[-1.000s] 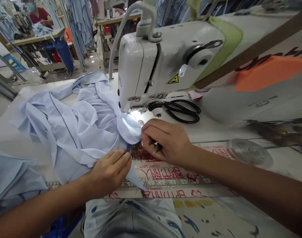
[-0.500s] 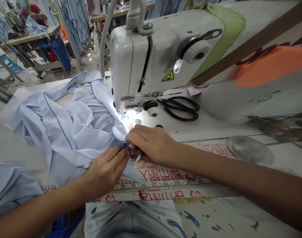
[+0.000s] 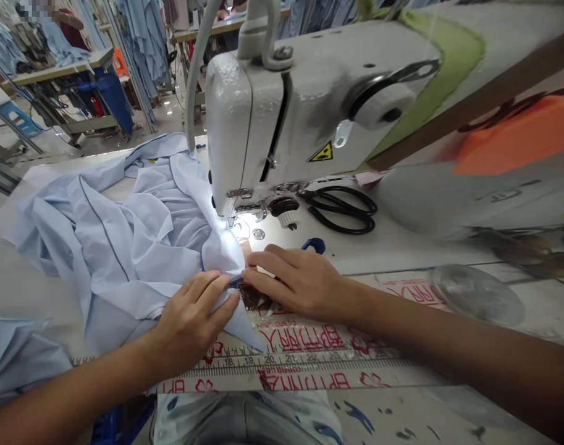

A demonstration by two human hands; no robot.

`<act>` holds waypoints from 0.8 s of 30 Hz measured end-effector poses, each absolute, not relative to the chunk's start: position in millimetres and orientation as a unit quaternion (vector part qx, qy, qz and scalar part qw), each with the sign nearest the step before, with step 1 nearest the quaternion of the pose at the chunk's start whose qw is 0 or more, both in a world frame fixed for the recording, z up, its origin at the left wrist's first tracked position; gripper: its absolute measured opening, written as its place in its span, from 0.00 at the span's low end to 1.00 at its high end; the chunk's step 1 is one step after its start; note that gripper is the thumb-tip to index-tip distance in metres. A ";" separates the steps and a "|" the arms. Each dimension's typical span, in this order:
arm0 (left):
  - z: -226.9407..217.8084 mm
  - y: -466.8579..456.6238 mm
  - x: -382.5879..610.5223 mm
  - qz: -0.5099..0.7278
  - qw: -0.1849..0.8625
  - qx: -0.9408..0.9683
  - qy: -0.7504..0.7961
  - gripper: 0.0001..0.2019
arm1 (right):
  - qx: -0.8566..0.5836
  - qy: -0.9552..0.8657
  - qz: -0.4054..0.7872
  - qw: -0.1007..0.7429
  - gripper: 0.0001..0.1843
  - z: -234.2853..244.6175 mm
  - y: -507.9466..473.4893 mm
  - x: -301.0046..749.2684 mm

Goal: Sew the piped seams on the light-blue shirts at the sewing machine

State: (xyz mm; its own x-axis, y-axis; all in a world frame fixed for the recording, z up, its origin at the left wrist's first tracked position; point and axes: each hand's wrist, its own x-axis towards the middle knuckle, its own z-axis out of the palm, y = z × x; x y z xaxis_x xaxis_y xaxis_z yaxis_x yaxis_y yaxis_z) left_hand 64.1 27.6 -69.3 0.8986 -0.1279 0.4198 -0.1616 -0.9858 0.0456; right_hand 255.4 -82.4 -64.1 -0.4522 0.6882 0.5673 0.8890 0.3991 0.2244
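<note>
A crumpled light blue garment [image 3: 124,235] with thin dark piping lies on the table left of a white sewing machine [image 3: 300,111]. My left hand [image 3: 193,318] pinches the garment's edge just in front of the needle area. My right hand [image 3: 293,278] meets it fingertip to fingertip, fingers pressed on the same fabric edge. A small blue object [image 3: 315,245] shows just behind my right hand.
Black scissors [image 3: 344,207] lie on the machine bed to the right. A printed ruler strip [image 3: 300,361] runs along the table's front edge. A clear round lid [image 3: 476,290] sits at right. More blue fabric [image 3: 17,358] lies at lower left. Other workstations and a person stand at back left.
Both hands stayed together at the fabric edge while my right hand's fingers slid slightly left and flattened. The view shifted a little, and the blue object behind my right hand came into sight.
</note>
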 end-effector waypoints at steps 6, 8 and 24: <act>-71.2 27.7 63.5 0.217 0.040 0.973 -0.065 0.12 | -0.459 -0.836 -0.262 0.148 0.10 -60.8 -82.5 254.4; -71.4 27.7 63.6 0.220 0.040 0.972 -0.066 0.12 | -0.452 -0.838 -0.255 0.170 0.10 -61.4 -82.8 250.0; -68.6 26.3 63.2 0.224 0.033 0.970 -0.086 0.11 | -0.493 -0.825 -0.216 0.173 0.09 -67.4 -85.4 240.1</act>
